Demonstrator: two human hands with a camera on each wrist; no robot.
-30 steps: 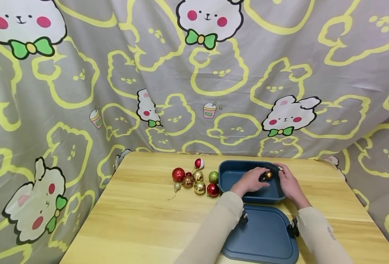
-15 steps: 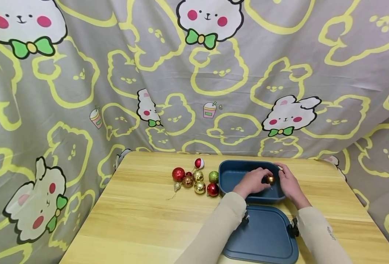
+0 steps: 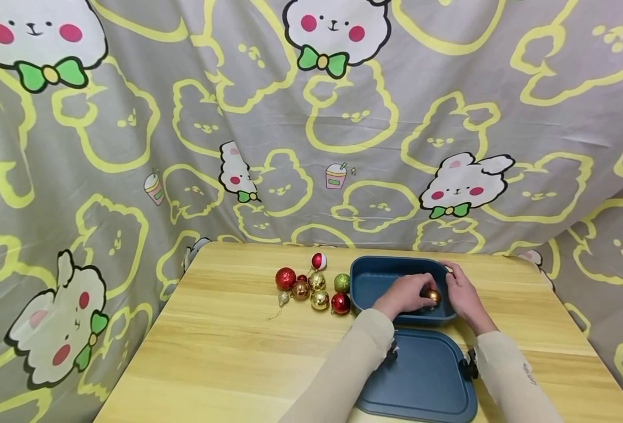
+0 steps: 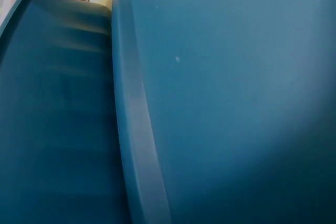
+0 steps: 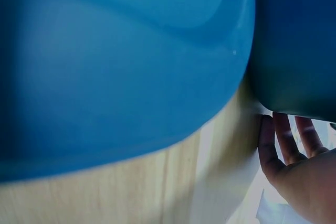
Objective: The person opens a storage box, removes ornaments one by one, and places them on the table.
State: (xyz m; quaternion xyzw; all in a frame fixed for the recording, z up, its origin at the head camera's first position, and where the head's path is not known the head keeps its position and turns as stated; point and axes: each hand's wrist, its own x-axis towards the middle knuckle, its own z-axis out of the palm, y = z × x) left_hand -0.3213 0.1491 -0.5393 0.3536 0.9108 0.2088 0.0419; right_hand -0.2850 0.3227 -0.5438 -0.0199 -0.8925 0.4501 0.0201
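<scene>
A dark blue rectangular box (image 3: 380,276) stands near the back of the table. Inside it, at the right end, my left hand (image 3: 409,292) pinches a bronze-gold Christmas bauble (image 3: 434,297) between thumb and fingertips. My right hand (image 3: 464,294) holds the box's right wall; its thumb lies over the rim and its fingers (image 5: 286,137) touch the outside. In front of the box lies a flat blue lid (image 3: 422,376), partly under the left sleeve. The left wrist view shows mostly the lid and box wall, with a bit of the hand at the top.
Left of the box sit several baubles: a glittery red one (image 3: 285,279), a shiny red one (image 3: 341,303), a green one (image 3: 342,283), a gold one (image 3: 320,299) and a red-and-white one (image 3: 319,261). A patterned curtain (image 3: 290,135) hangs behind the table (image 3: 211,352).
The left hand has shifted slightly right and its fingers have closed around the bronze-gold bauble, which has moved toward the box's near side. The right hand has stayed on the box.
</scene>
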